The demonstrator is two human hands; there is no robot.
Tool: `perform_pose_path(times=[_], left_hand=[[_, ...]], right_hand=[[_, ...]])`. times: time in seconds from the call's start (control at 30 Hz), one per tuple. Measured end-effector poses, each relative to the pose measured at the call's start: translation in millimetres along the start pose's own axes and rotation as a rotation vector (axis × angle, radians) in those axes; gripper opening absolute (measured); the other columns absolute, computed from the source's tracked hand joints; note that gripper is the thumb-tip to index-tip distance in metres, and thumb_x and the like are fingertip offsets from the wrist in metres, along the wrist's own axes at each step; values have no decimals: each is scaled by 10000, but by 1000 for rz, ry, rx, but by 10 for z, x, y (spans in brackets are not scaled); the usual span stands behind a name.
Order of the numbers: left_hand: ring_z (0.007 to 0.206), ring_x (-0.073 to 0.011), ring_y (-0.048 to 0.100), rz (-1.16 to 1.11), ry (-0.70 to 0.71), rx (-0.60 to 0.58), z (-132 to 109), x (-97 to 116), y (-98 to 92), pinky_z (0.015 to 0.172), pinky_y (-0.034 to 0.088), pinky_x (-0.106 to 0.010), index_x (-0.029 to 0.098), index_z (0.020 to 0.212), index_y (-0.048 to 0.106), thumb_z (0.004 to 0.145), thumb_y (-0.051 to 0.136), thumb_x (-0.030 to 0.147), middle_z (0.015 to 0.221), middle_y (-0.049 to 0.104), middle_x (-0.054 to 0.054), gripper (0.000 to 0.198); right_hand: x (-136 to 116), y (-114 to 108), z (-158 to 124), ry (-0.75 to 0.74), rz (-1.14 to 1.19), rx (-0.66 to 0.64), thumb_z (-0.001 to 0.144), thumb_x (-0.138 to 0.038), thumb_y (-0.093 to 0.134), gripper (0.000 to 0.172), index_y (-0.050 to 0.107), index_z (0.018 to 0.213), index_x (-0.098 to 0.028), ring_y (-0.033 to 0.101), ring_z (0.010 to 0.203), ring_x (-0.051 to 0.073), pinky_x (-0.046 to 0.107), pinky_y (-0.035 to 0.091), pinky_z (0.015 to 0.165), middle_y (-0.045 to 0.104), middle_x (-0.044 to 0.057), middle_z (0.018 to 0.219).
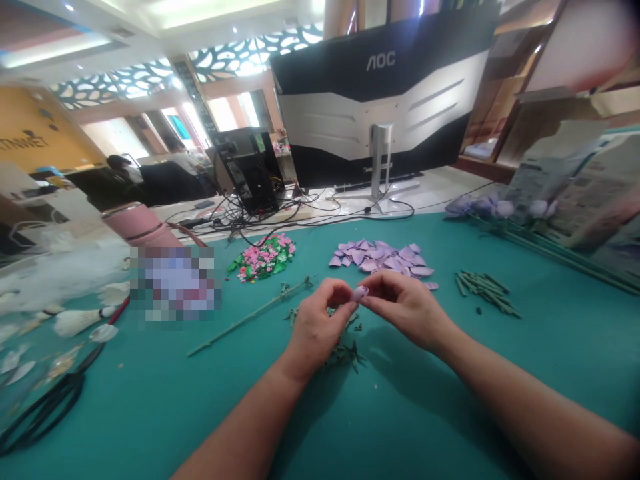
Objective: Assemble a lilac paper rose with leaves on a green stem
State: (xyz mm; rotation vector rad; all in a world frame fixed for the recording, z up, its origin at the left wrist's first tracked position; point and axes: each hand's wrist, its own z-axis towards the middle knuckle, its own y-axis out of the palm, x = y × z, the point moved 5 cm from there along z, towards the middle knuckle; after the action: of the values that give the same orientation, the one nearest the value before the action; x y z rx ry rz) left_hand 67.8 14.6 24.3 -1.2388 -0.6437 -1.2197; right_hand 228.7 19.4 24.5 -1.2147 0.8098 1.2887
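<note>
Both my hands meet over the teal table (150, 400), pinching one small purple petal (359, 292) between them. My left hand (320, 323) has its fingers curled and its thumb and forefinger on the petal's left side. My right hand (405, 303) grips the petal's right side with closed fingertips. Under my left hand lie small green leafy pieces (345, 353). A pile of purple petals (380, 257) sits just beyond my hands. A long green stem (255, 313) lies to the left.
A heap of pink and green flower parts (263, 257) lies at the back left, short green stem pieces (487, 290) at the right. A monitor (380, 100), cables, a pink flask (143, 223), shuttlecocks (75, 320) and finished purple flowers (500, 210) ring the table.
</note>
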Motion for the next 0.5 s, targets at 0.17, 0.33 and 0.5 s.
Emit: perform_pose_path(times=[0.17, 0.33, 0.5], left_hand=[[860, -159, 618, -30, -19, 0, 13, -45, 1, 801, 482, -275, 208, 949, 627, 853, 677, 322, 911, 663, -22, 158], [875, -158, 644, -154, -32, -32, -33, -8, 65, 819, 505, -284, 173, 998, 634, 824, 693, 256, 932, 696, -41, 202], [815, -143, 640, -221, -61, -48, -55, 6, 64, 812, 521, -287, 152, 999, 682, 781, 740, 236, 913, 703, -54, 241]], right_hand=[[7, 1, 2, -37, -44, -2, 814, -417, 703, 248, 677, 947, -209, 673, 776, 170, 300, 554, 690, 723, 53, 876], [-83, -17, -63, -233, -225, 2, 869, -414, 638, 284, 690, 1088, -241, 668, 750, 185, 316, 554, 679, 710, 46, 868], [60, -95, -71, -310, -397, 4, 848, -569, 617, 329, 719, 1050, -330, 702, 839, 241, 352, 580, 687, 740, 52, 990]])
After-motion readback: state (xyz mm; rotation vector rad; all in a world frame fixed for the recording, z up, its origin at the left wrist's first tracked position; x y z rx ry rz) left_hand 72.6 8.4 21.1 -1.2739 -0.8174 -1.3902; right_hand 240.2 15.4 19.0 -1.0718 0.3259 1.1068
